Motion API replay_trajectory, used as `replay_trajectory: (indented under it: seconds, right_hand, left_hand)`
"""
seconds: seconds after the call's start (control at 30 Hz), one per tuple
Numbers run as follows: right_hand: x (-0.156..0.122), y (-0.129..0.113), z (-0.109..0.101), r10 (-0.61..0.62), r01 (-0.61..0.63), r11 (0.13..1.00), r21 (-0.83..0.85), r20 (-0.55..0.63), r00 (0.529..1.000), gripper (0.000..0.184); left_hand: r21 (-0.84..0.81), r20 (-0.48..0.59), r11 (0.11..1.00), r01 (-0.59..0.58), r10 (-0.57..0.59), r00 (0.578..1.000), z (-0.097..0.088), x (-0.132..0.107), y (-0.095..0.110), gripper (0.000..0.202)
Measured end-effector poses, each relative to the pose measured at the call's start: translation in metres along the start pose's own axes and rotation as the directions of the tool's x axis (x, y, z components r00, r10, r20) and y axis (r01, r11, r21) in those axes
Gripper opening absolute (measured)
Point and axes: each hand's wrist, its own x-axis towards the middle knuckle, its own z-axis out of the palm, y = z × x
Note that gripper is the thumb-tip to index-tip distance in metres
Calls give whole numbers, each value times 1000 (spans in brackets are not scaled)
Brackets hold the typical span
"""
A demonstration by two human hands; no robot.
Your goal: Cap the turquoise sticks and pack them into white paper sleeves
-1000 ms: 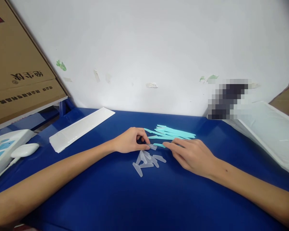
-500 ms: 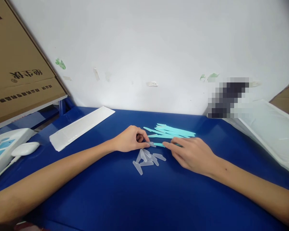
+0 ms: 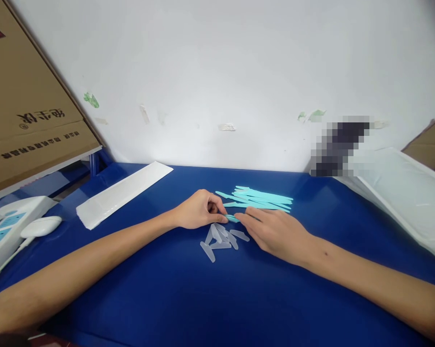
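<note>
My left hand [image 3: 199,210] is closed in a pinch at the left end of a turquoise eyebrow razor [image 3: 232,218]. A translucent blade cap was in those fingertips a moment ago; now they mostly hide it. From the other side, my right hand [image 3: 275,231] grips the same razor by its handle, most of which lies under the fingers. The two sets of fingertips are close together, with a short turquoise stretch between them. Just below, several translucent caps [image 3: 220,245] lie in a loose heap. Behind my hands several more turquoise razors [image 3: 263,196] are piled side by side.
A long white packet [image 3: 125,193] lies on the blue table [image 3: 217,299] at the back left. A power strip [image 3: 18,217] and a white mouse-like device with a cable [image 3: 41,226] are at the left edge. Cardboard [image 3: 33,96] leans behind them. A plastic-wrapped stack [image 3: 405,193] stands at right.
My right hand has moved left, toward my left fingertips, with the razor. The gap between the hands is shorter, and the cap that showed there is now mostly covered.
</note>
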Motion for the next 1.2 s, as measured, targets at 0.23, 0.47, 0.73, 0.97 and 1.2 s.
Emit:
replay_trajectory:
  seconds: [0.23,0.47,0.73,0.97,1.2]
  right_hand:
    - [-8,5,-1,-4,-10,997,-82,-163,987,24]
    - [-11,47,-11,116,-115,993,18,-58,991,38]
    - [-10,68,-14,245,-286,918,274,176,953,31]
    - [-8,59,-8,180,-237,914,328,195,964,31]
    - [-3,54,-10,79,-94,991,92,161,984,33]
  left_hand:
    - [77,33,995,-65,63,997,-2,-3,2,30]
    - [65,20,994,-92,90,996,-3,-4,1,31]
    - [11,-273,1000,6,-3,962,-1,-1,-6,29]
    - [313,-340,943,116,-2,940,1,1,-14,36]
    - [417,-241,898,141,-40,970,3,1,-10,37]
